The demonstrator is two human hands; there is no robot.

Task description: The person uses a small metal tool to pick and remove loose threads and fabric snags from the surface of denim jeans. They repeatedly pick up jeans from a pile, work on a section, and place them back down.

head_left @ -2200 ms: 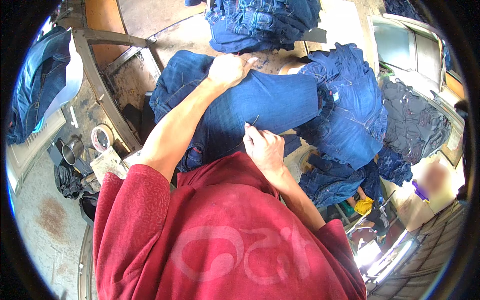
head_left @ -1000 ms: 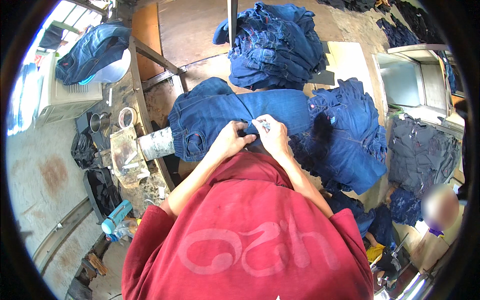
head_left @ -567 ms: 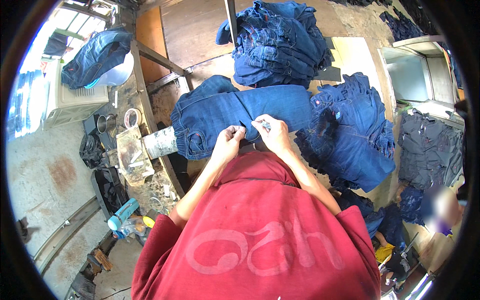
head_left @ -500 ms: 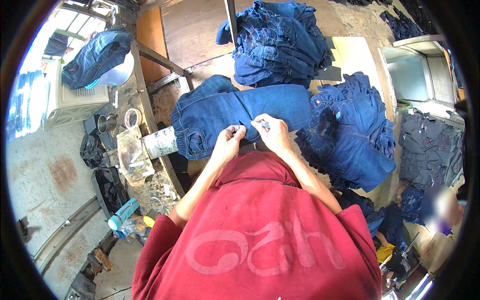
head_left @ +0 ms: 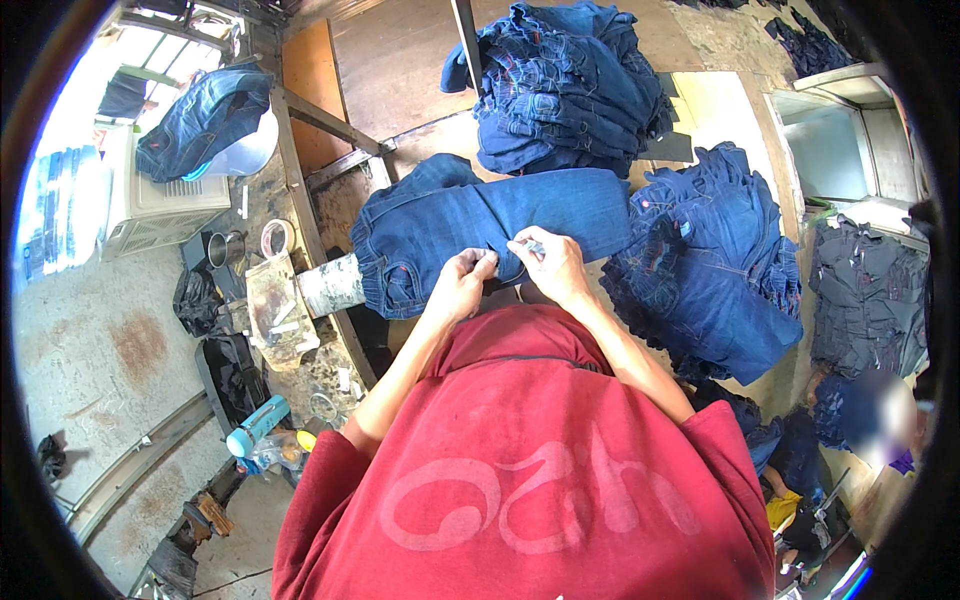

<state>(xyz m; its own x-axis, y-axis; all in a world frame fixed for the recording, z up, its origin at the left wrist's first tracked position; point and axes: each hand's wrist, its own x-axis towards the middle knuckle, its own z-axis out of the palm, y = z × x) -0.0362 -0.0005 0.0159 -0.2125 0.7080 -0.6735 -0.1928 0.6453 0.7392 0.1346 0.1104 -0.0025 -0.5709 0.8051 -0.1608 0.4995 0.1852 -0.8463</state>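
Note:
A pair of blue denim jeans [head_left: 415, 225] with an elastic waist lies across in front of me, pulled over a pale, worn roll [head_left: 330, 288] that sticks out at its left end. My left hand [head_left: 463, 283] is closed at the near edge of the denim, thumb and fingers pinching the cloth. Just right of it, my right hand [head_left: 555, 268] is closed around a small pale, greyish object [head_left: 532, 245] held over the jeans. The fingers hide most of that object, so its kind is unclear.
Stacked jeans [head_left: 565, 95] rise behind, and a second denim pile [head_left: 705, 260] lies to the right. On the left, a worn bench holds a tape roll [head_left: 277, 238] and a metal cup [head_left: 225, 248]. Dark garments [head_left: 868, 290] and a blurred person [head_left: 880, 415] are at far right.
The whole view has shifted slightly, with the scene sitting a little further right. Both hands stay at the same part of the jeans, and the grip of each looks unchanged.

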